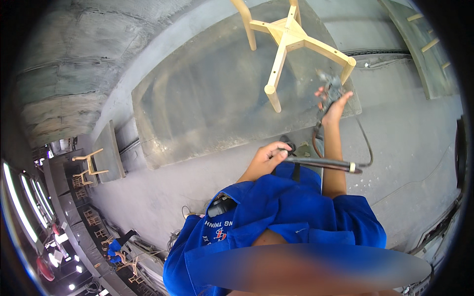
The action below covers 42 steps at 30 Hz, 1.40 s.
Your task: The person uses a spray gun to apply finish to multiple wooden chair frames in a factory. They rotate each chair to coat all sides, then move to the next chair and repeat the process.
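A grey spray gun (334, 88), slightly blurred, rests in my right hand (335, 109), whose fingers and thumb wrap round its body. My left hand (268, 159) is closed on a dark hose (321, 162), which runs across in front of my blue shirt to the right. Beyond my hands, a pale wooden stool frame (288, 35) with crossed bars and several legs stands on a large grey board (197, 108). The gun is close to the frame's nearest right leg (347, 71); whether they touch, I cannot tell.
At the upper right lies another board (419, 54) with wooden pieces along it. Far left, a wooden frame (90, 164) stands by a smaller panel (111, 153). A co-worker in blue (116, 250) is among wooden frames at lower left. A thin hose (368, 143) loops beside my right arm.
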Motion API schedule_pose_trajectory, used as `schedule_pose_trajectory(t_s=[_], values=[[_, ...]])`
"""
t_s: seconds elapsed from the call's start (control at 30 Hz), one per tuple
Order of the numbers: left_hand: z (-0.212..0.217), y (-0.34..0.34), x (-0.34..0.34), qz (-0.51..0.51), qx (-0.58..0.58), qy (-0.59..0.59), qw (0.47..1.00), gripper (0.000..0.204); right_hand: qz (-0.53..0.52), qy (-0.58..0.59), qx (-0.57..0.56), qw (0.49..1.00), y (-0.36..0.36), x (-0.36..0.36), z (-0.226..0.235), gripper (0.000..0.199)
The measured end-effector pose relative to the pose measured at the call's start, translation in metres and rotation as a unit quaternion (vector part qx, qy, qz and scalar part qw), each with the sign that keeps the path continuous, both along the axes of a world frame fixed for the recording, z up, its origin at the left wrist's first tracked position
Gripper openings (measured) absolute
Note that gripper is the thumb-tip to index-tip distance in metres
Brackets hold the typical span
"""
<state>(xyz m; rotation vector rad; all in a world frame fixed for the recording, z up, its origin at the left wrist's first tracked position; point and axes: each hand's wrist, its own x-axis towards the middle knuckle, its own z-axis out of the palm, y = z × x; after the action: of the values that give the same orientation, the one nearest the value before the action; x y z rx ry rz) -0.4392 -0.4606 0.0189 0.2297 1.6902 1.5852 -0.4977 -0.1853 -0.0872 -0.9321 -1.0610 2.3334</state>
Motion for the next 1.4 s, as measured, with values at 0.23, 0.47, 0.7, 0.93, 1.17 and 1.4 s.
schedule_pose_trajectory(t_s=[0.23, 0.47, 0.7, 0.93, 1.17, 1.4], values=[[-0.011, 0.065, 0.007, -0.014, -0.015, -0.057, 0.998, 0.028, 0.019, -0.15, -0.128, 0.98, 0.04, 0.037, -0.123, 0.091], [-0.024, 0.103, 0.001, -0.019, -0.075, 0.018, 0.997, 0.034, -0.021, -0.007, -0.299, 0.954, 0.036, -0.033, -0.206, 0.095], [-0.029, 0.115, 0.001, -0.007, -0.13, -0.051, 0.99, 0.028, -0.002, -0.047, -0.262, 0.964, 0.025, -0.066, -0.235, 0.1], [-0.021, 0.127, 0.001, -0.02, -0.079, -0.092, 0.992, 0.025, 0.027, -0.182, -0.122, 0.975, 0.052, -0.021, -0.173, 0.088], [0.003, 0.15, 0.007, -0.125, 0.021, -0.079, 0.989, 0.029, 0.281, -0.161, 0.149, 0.934, 0.108, 0.07, -0.048, 0.076], [0.01, 0.173, 0.017, -0.159, 0.069, -0.074, 0.982, 0.037, 0.204, -0.041, 0.17, 0.963, 0.112, 0.095, 0.01, 0.08]])
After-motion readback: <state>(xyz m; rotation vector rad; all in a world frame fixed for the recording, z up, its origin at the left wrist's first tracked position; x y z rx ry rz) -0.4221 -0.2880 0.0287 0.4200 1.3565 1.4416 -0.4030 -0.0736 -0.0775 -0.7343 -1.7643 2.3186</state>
